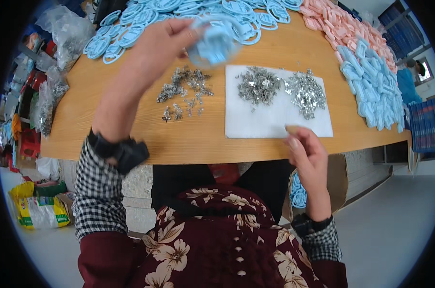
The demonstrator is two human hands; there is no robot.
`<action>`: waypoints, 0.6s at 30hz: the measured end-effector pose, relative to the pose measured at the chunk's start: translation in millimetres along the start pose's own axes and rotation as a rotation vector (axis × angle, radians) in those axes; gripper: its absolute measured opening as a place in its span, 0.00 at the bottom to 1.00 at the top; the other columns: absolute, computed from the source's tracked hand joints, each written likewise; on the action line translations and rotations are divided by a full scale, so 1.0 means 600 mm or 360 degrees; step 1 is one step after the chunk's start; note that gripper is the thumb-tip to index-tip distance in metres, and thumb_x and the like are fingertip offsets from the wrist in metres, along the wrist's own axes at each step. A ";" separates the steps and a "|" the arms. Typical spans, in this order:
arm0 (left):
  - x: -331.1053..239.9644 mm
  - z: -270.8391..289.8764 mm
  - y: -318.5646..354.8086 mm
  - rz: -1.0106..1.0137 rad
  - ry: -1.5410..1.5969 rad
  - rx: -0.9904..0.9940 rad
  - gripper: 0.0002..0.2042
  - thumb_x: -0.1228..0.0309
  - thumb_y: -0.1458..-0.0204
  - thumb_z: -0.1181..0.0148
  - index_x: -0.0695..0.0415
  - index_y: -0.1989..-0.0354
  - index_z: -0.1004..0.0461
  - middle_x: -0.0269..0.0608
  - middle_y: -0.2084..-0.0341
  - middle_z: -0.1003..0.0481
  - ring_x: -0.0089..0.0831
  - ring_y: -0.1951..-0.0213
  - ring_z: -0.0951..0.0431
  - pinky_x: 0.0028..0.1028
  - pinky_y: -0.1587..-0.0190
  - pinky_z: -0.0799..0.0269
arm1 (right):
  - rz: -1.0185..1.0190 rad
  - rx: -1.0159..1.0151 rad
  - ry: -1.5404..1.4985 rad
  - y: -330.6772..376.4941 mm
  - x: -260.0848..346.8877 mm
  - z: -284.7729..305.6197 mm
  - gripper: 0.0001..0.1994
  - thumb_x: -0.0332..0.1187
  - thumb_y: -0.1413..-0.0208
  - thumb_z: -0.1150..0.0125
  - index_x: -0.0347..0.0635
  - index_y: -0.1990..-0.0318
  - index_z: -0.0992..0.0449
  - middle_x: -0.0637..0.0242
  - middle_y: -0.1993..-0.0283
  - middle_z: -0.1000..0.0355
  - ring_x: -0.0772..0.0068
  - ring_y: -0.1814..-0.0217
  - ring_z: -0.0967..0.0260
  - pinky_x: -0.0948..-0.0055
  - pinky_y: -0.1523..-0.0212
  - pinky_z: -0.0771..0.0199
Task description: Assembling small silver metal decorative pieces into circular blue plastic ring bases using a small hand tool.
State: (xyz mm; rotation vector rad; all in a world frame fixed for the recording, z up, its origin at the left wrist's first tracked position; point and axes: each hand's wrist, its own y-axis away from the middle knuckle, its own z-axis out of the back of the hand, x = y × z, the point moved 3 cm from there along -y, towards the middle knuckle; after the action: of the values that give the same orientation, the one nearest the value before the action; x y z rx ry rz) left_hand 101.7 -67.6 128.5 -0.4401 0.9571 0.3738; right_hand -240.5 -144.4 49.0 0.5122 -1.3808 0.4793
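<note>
My left hand (157, 50) reaches over the far part of the table and grips a light-blue plastic ring-shaped part (213, 47), smeared by motion. Behind it lies a heap of similar light-blue oval parts (191, 7). My right hand (311, 156) hovers at the front edge of a white foam pad (275, 126), thumb and fingers curled together; whatever may be between them is hidden. Two piles of small shiny metal pieces, a left pile (259, 85) and a right pile (306, 93), rest on the pad. More small metal pieces (184, 84) are scattered on the wood left of it.
Pink plastic parts (335, 24) and long light-blue parts (371, 81) are heaped along the right side of the wooden table (193, 144). Clear bags (64, 36) stand at the left edge. Below the right edge is a box (339, 180) with blue parts.
</note>
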 end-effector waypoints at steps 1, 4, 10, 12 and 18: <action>0.010 -0.026 0.026 0.0098 0.0239 0.0247 0.18 0.58 0.37 0.40 0.57 0.47 0.19 0.30 0.63 0.19 0.17 0.63 0.24 0.23 0.60 0.28 | -0.0039 -0.0014 -0.0227 -0.007 0.014 -0.030 0.14 0.28 0.36 0.39 0.34 0.45 0.27 0.72 0.61 0.26 0.89 0.68 0.36 0.85 0.68 0.34; 0.007 -0.101 0.112 0.0410 0.0647 0.0647 0.16 0.62 0.36 0.41 0.59 0.48 0.20 0.33 0.62 0.18 0.18 0.61 0.23 0.22 0.56 0.28 | -0.0043 0.0218 -0.0326 -0.026 0.013 -0.070 0.12 0.30 0.35 0.39 0.34 0.47 0.26 0.74 0.65 0.26 0.88 0.69 0.34 0.85 0.68 0.33; 0.042 -0.155 0.183 0.0787 0.1235 0.0447 0.14 0.66 0.34 0.46 0.62 0.48 0.22 0.33 0.61 0.19 0.16 0.59 0.22 0.22 0.55 0.26 | -0.0188 0.0498 -0.0020 -0.018 -0.023 -0.076 0.08 0.31 0.35 0.38 0.36 0.55 0.23 0.78 0.72 0.30 0.89 0.73 0.37 0.84 0.71 0.35; 0.073 -0.159 0.190 0.0773 0.1223 0.0391 0.15 0.67 0.33 0.47 0.62 0.44 0.25 0.34 0.57 0.20 0.17 0.58 0.22 0.22 0.54 0.25 | -0.0097 0.0309 0.0244 -0.034 -0.035 -0.053 0.08 0.31 0.35 0.37 0.36 0.57 0.23 0.79 0.73 0.31 0.88 0.73 0.39 0.83 0.71 0.36; 0.085 -0.169 0.182 0.0713 0.1140 0.0285 0.15 0.68 0.32 0.49 0.62 0.43 0.27 0.34 0.56 0.21 0.17 0.57 0.22 0.21 0.54 0.25 | 0.0265 -0.0047 0.0795 -0.087 -0.029 -0.031 0.09 0.30 0.43 0.33 0.35 0.58 0.21 0.59 0.70 0.26 0.68 0.70 0.30 0.69 0.64 0.28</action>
State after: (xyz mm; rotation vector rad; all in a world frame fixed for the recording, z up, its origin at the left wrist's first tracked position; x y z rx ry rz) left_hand 4.3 -21.4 13.5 -0.1837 1.7848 0.5422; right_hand -196.8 -175.1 26.5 0.2292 -0.9497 0.6697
